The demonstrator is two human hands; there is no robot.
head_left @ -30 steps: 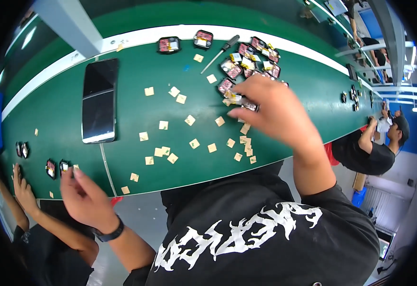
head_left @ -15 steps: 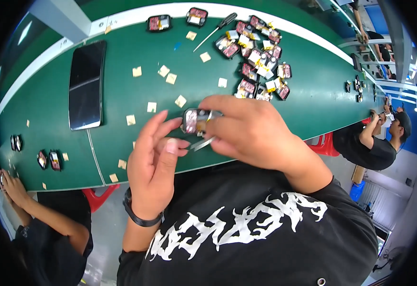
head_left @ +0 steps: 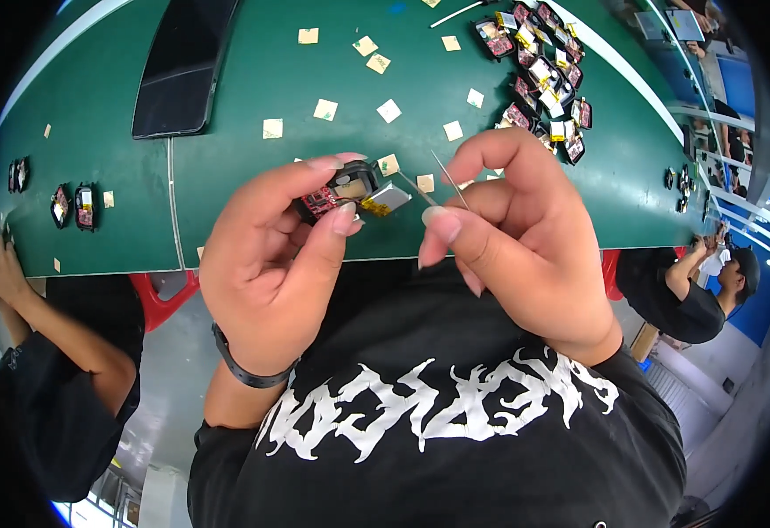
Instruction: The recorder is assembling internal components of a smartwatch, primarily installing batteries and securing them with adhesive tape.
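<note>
My left hand [head_left: 266, 238] grips a small black device housing [head_left: 356, 179] between thumb and fingers, above the table's near edge. A red circuit board [head_left: 322, 203] shows inside it, partly behind my fingers. A silver battery pouch [head_left: 391, 198] with yellow tape sticks out from the housing's right side. Just to the right, my right hand [head_left: 526, 242] is closed on thin metal tweezers [head_left: 418, 187]. The tweezers' two tips are apart, with nothing visible between them, and one arm points toward the battery pouch.
Several cream square pads [head_left: 325, 109] lie scattered on the green table [head_left: 253, 176]. A dark tablet-like screen [head_left: 183, 75] is at the back left. Several similar opened devices [head_left: 543, 84] are heaped at the back right. People sit on both sides, one hand [head_left: 2, 268] showing at left.
My view has shifted. My left hand now grips the housing, and my right hand has moved off it to the right, tweezers in hand. The battery pouch now shows at the housing's side.
</note>
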